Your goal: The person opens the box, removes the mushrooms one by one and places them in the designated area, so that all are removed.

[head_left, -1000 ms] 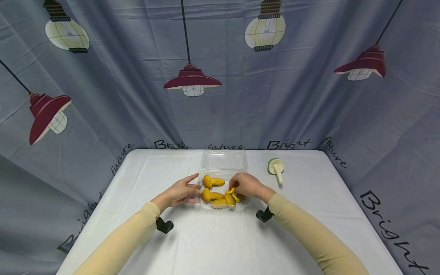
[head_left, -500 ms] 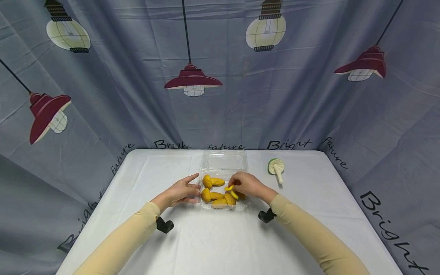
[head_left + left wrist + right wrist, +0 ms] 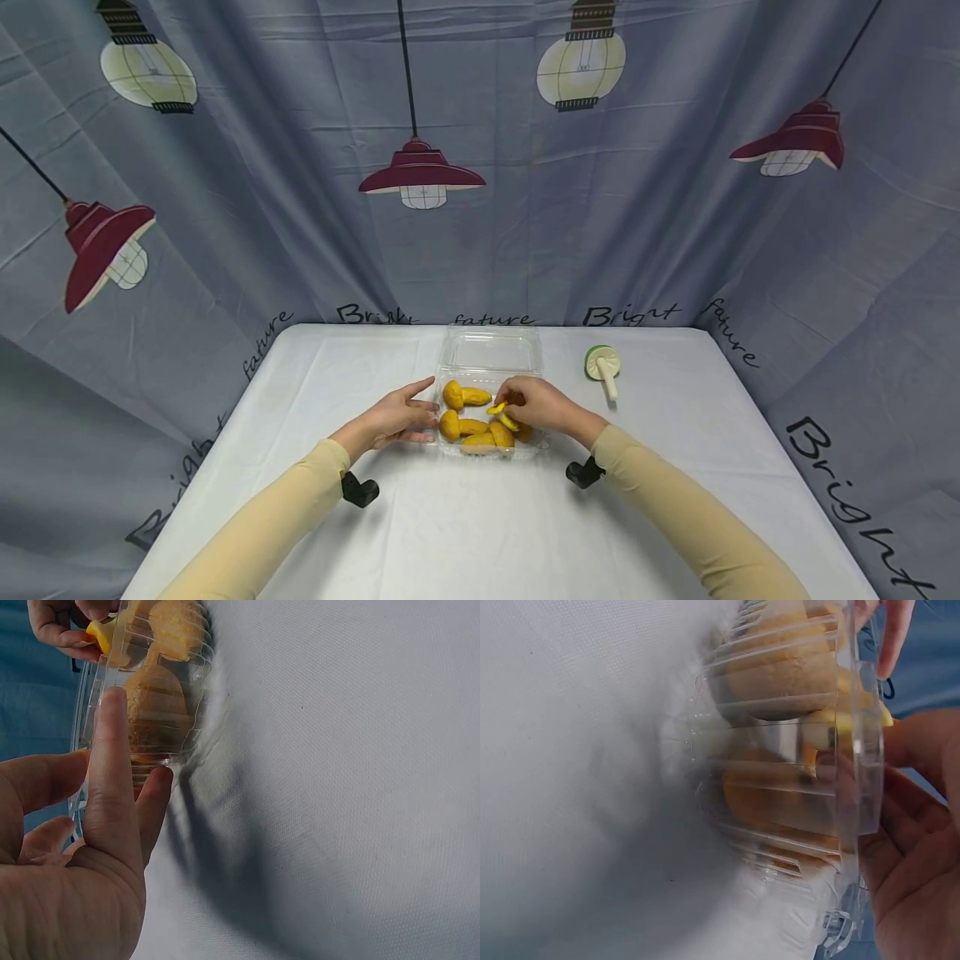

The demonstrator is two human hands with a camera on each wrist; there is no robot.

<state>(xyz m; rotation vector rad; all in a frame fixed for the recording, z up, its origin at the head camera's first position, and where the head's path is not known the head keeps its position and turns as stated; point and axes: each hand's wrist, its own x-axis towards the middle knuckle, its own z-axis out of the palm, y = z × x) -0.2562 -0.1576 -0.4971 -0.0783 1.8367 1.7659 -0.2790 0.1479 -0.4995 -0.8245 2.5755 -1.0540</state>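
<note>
Head view: a big gray-blue curtain (image 3: 480, 258) hangs far past both hands, with pictures of red lamps (image 3: 422, 171) and curly black words on it. Below it is a white table (image 3: 480, 533), which reaches out on every side of the hands. Two tan sleeves (image 3: 690, 508) come in from the near side, one behind each hand.

A clear box (image 3: 480, 412) sits on the table between the two hands. Its lid (image 3: 491, 350) is up and leans back, a bit farther away than the hands.

The left hand (image 3: 396, 419) is beside the box with its fingers spread out, and its fingertips seem to touch the side. The right hand (image 3: 542, 404) is over the other end of the box, with its thumb and fingers pinching a small yellow piece.

Outside the box, to the right of the right hand and a little past it, lies a pale mushroom (image 3: 603, 363) with a green edge.

Some yellow mushrooms (image 3: 474, 397) lie on their sides in the box, between the hands. One more is partly hidden under the right hand.

A black clip (image 3: 360, 492) is by each wrist.

Smallest is the yellow piece (image 3: 507, 419). It is curved, and it is at the right hand's fingertips, above the mushrooms.
</note>
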